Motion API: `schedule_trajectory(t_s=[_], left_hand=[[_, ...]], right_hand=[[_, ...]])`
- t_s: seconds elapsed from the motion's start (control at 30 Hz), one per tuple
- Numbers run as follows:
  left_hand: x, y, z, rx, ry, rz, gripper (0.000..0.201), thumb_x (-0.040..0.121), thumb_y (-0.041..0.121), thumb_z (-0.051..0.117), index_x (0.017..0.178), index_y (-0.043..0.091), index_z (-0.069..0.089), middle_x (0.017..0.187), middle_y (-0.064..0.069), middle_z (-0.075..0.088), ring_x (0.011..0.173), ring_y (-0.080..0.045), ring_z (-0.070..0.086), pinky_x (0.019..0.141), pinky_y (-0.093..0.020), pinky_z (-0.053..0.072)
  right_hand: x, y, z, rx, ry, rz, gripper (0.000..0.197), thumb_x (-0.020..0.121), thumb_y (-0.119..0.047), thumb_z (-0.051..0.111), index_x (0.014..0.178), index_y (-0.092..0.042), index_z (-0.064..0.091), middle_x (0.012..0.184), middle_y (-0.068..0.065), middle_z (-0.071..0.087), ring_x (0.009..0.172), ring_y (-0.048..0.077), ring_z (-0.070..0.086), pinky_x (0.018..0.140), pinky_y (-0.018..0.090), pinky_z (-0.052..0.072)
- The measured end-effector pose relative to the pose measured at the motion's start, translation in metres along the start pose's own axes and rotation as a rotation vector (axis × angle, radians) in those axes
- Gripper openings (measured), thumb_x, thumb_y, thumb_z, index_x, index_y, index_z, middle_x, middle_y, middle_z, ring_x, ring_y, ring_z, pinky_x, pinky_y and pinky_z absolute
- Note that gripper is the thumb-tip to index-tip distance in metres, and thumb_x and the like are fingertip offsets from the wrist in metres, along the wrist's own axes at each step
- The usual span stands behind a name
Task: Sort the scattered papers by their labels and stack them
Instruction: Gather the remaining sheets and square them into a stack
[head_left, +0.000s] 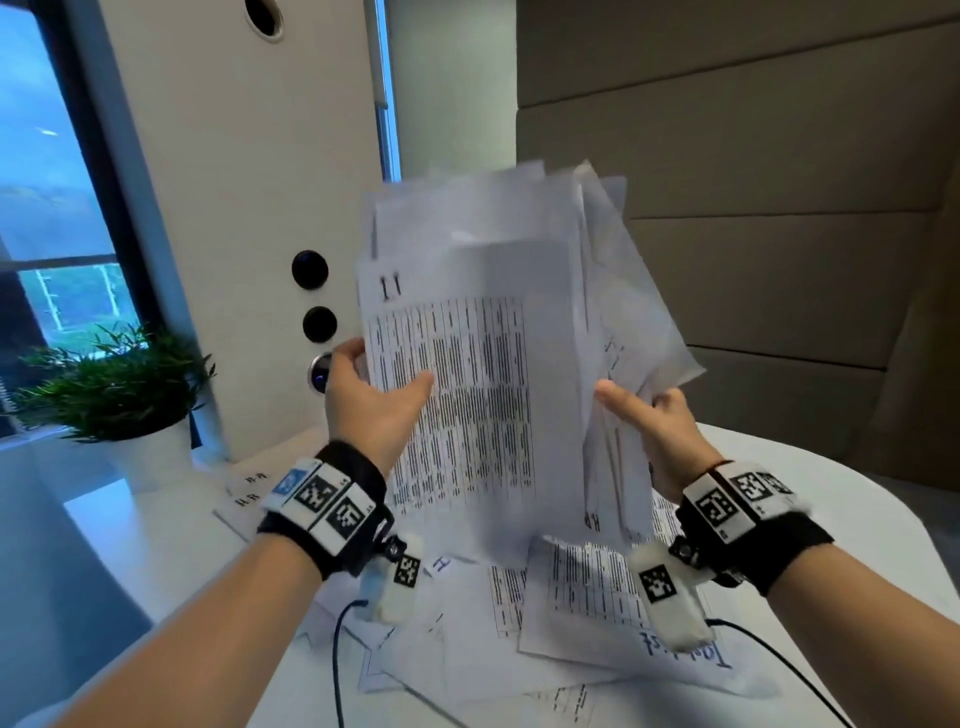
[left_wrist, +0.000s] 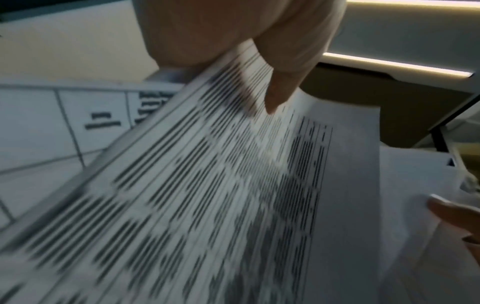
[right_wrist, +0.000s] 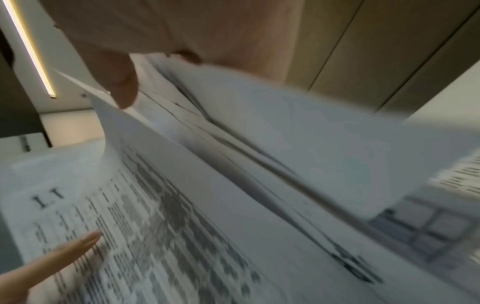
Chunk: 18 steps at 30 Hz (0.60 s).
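I hold a loose bundle of printed sheets (head_left: 483, 338) upright above the white table (head_left: 810, 499). The front sheet (right_wrist: 145, 236) carries rows of text and the handwritten label "11" at its top left. My left hand (head_left: 374, 395) pinches that sheet's left edge, thumb (left_wrist: 280, 90) on the printed face. My right hand (head_left: 654, 421) grips the right side of the bundle (right_wrist: 298, 144), thumb in front and fingers behind. More labelled sheets (head_left: 571, 613) lie scattered flat on the table below my wrists. The sheets behind the front one are hidden.
A potted green plant (head_left: 124, 384) stands at the table's left by the window. A white panel with round buttons (head_left: 311, 296) rises behind the table. A few labelled sheets (head_left: 249, 488) lie at the panel's foot. Cables (head_left: 337, 654) hang from my wrist bands.
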<state>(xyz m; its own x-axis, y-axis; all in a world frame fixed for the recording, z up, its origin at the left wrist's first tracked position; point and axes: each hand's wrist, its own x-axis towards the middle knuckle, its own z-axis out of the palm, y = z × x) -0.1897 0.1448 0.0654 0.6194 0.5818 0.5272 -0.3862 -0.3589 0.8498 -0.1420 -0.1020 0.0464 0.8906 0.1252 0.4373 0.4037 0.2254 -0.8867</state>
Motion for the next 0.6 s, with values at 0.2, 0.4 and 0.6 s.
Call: schedule_trajectory(t_s=[0.2, 0.4, 0.6], left_hand=[[-0.004, -0.014, -0.014, -0.019, -0.252, -0.130, 0.088, 0.075, 0.026, 0.080, 0.145, 0.014, 0.028, 0.131, 0.008, 0.046, 0.115, -0.006, 0.040, 0.101, -0.027, 0.029], [0.004, -0.035, -0.013, -0.083, -0.413, -0.206, 0.059, 0.070, 0.019, 0.083, 0.121, 0.018, 0.053, 0.115, 0.010, 0.064, 0.104, -0.004, 0.062, 0.106, -0.036, 0.039], [0.007, -0.055, -0.012, -0.104, -0.549, -0.295, 0.112, 0.053, 0.045, 0.088, 0.145, 0.025, 0.027, 0.142, 0.001, 0.046, 0.131, -0.020, 0.041, 0.112, -0.048, 0.022]], right_hand=[[-0.001, 0.007, -0.010, 0.002, -0.268, -0.082, 0.091, 0.059, -0.064, 0.078, 0.138, -0.035, 0.046, 0.143, -0.005, 0.050, 0.136, 0.019, 0.042, 0.114, 0.041, 0.032], [-0.003, 0.007, -0.009, -0.058, -0.427, -0.095, 0.102, 0.051, -0.068, 0.079, 0.138, -0.038, 0.036, 0.145, -0.014, 0.046, 0.139, 0.012, 0.038, 0.117, 0.051, 0.024], [-0.009, 0.002, -0.017, 0.137, -0.544, 0.020, 0.084, 0.067, -0.059, 0.075, 0.141, -0.033, 0.045, 0.149, 0.007, 0.043, 0.135, 0.029, 0.043, 0.105, 0.054, 0.040]])
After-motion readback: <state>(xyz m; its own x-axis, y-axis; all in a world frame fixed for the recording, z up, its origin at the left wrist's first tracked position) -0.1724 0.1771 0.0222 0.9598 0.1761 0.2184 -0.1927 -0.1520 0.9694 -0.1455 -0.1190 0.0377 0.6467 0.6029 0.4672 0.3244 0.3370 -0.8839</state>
